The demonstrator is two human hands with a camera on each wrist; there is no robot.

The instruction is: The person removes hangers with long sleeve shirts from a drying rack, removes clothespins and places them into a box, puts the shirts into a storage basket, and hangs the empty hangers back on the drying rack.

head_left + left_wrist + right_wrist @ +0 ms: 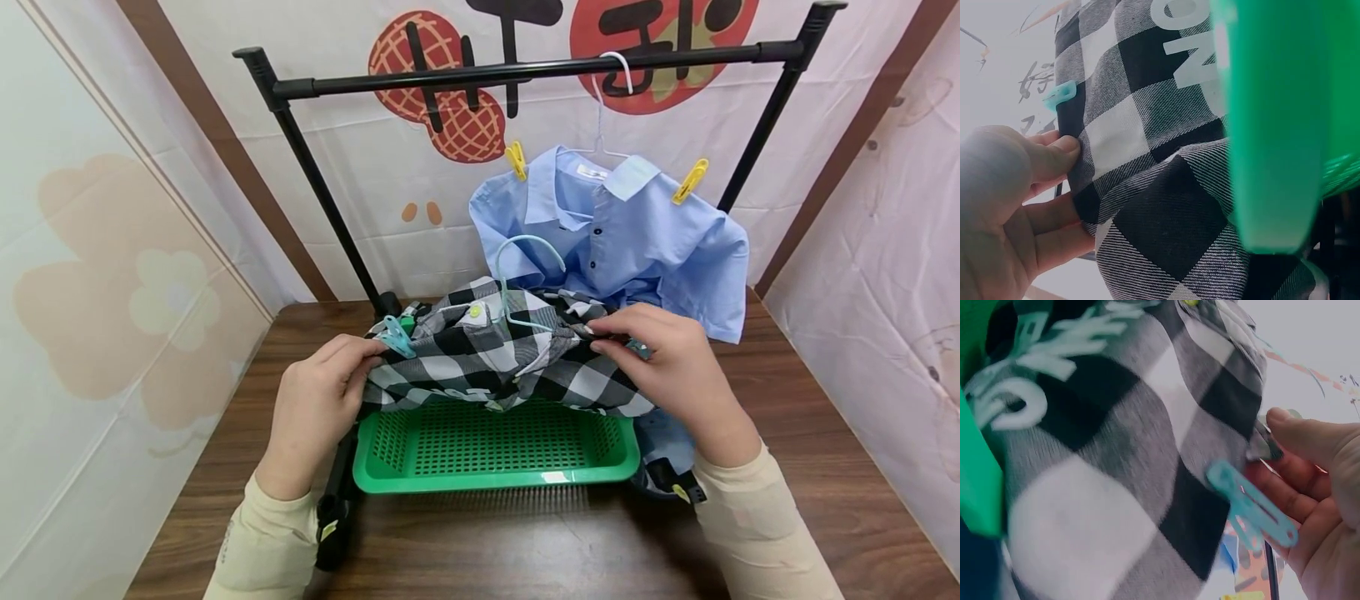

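A black-and-white checked shirt lies bunched over the back of a green basket, with a pale blue hanger at its collar. My left hand pinches its left shoulder edge between thumb and fingers, beside a light blue clothespin clipped there. On the other side, my right hand pinches a fold of the fabric. A second blue clothespin grips the cloth just under those fingers in the right wrist view; in the head view the hand mostly covers it. White letters are printed on the shirt front.
The green basket stands on the wooden table. Behind it rises a black rack. A light blue shirt hangs there on a white hanger, with yellow clothespins at its shoulders. Dark blue cloth lies right of the basket.
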